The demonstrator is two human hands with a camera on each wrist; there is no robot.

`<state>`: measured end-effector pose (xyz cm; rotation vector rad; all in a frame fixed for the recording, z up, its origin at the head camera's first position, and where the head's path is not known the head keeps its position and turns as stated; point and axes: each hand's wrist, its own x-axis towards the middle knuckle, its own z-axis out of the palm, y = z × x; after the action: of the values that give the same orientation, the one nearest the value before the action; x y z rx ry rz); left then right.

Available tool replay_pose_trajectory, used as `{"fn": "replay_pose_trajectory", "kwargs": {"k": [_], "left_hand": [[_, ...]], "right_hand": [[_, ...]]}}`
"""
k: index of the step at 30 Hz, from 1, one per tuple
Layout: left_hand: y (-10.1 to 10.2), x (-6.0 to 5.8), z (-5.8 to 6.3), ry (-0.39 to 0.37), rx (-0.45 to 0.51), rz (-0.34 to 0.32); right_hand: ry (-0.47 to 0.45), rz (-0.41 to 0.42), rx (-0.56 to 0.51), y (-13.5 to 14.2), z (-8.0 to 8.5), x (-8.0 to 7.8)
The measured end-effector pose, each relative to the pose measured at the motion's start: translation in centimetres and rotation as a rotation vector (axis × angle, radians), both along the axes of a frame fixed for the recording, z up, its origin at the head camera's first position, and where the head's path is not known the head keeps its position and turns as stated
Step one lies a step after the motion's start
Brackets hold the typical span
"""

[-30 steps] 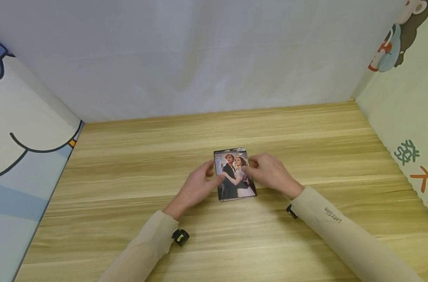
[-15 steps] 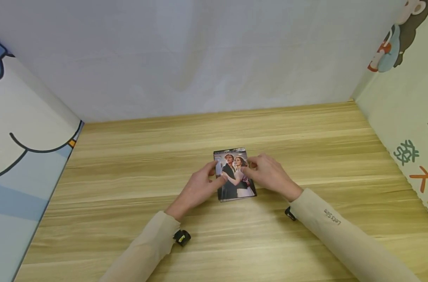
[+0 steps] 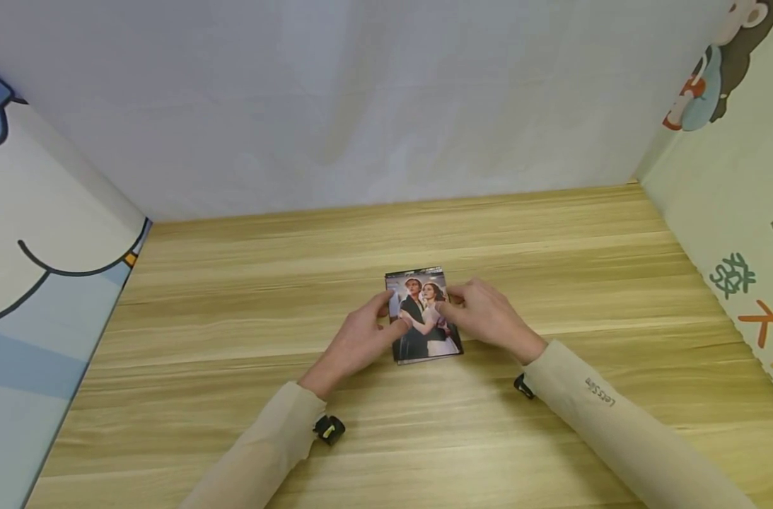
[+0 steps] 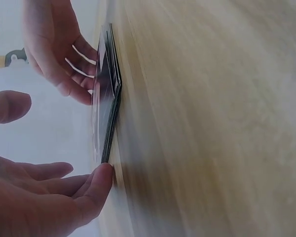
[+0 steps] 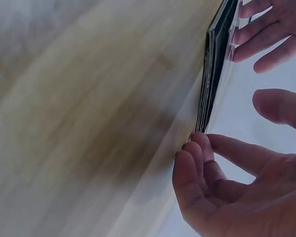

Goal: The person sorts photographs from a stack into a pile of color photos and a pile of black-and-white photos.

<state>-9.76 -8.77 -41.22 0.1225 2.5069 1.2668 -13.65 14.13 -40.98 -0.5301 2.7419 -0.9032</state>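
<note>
A small stack of picture cards (image 3: pixel 426 345) lies on the table, its top card showing a couple in a dark suit and a pale dress. Slightly offset, the lower cards show past its top and bottom edges. My left hand (image 3: pixel 357 336) is at the left side of the stack, a fingertip (image 4: pixel 103 173) against the card edges. Across from it, my right hand (image 3: pixel 488 314) touches the right side with bent fingertips (image 5: pixel 200 143). Both thumbs stand off the top card in the wrist views. Seen edge-on, the stacked cards (image 4: pixel 110 128) have thin gaps between some layers.
The wood-grain table (image 3: pixel 246 283) extends all around the stack. A pale grey cloth wall (image 3: pixel 386 106) rises behind it. Cartoon-printed panels stand at the left (image 3: pixel 49 283) and right (image 3: pixel 730 198). A dark wrist camera (image 3: pixel 329 429) sits below my left cuff.
My left hand has shifted slightly right, its thumb reaching further over the top card. The right hand has barely moved. The stack stays in nearly the same place.
</note>
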Motion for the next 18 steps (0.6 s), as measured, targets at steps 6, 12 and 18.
{"fn": "replay_pose_trajectory", "kwargs": {"k": [6, 12, 18], "left_hand": [[0.0, 0.2, 0.1, 0.033, -0.021, 0.018], [-0.1, 0.5, 0.2, 0.06, 0.046, 0.072], [-0.3, 0.8, 0.1, 0.077, 0.161, 0.097]], "right_hand": [[-0.012, -0.024, -0.001, 0.0, 0.2, 0.5], [-0.04, -0.076, -0.036, 0.1, 0.6, 1.1], [-0.068, -0.093, -0.087, 0.3, 0.9, 1.6]]}}
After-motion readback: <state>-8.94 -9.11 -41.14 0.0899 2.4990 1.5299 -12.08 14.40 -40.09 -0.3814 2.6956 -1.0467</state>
